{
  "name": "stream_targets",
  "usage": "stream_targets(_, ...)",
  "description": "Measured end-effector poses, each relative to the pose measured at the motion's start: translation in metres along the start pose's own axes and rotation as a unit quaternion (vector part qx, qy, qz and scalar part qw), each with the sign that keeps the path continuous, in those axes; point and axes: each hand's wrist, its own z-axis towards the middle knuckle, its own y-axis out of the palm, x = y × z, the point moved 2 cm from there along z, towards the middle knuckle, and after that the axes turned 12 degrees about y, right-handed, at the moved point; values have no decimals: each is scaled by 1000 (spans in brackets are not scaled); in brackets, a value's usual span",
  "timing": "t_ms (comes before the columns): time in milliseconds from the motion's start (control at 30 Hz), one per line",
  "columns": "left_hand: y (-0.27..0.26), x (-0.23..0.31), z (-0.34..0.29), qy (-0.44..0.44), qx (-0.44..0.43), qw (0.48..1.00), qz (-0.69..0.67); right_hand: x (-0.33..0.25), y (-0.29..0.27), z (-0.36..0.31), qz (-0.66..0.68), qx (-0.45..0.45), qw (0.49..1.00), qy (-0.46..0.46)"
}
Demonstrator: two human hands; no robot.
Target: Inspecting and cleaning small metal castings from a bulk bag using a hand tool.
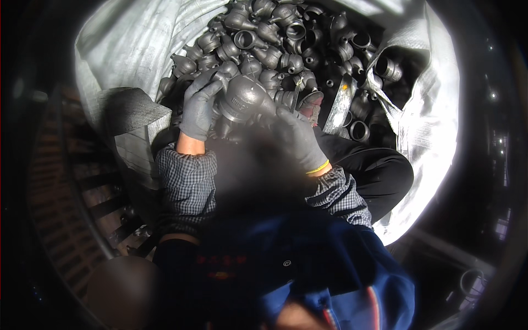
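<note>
A grey cast-metal housing with a rounded body and a tapering neck is held up in front of me. My left hand, in a grey glove, grips its left side, with the fingers bent over the edge. My right hand, gloved in grey with a yellow cuff edge, is beside the neck end, its fingers curled. A thin, narrow strip rises just beyond the right fingers; whether they hold it or the neck is unclear. Blur hides the area beneath the housing.
Many similar castings are heaped in a large white woven sack. A flat metal bar with an orange spot leans among them. My bent knee is at the right, near a reddish shoe. A slatted rack stands left.
</note>
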Motion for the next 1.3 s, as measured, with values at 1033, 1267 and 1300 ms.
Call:
stream_targets(1033, 23, 21, -7, 13, -4, 999, 50, -6, 4, -7, 38, 12, 999, -18)
stream_targets(1267, 8, 17, -13, 23, 73, 995, 66, -15, 18, -22, -91, -36, 992, -77)
stream_targets(1300, 4, 23, -14, 28, 72, 995, 67, -19, 25, -26, -172, -40, 974, -144)
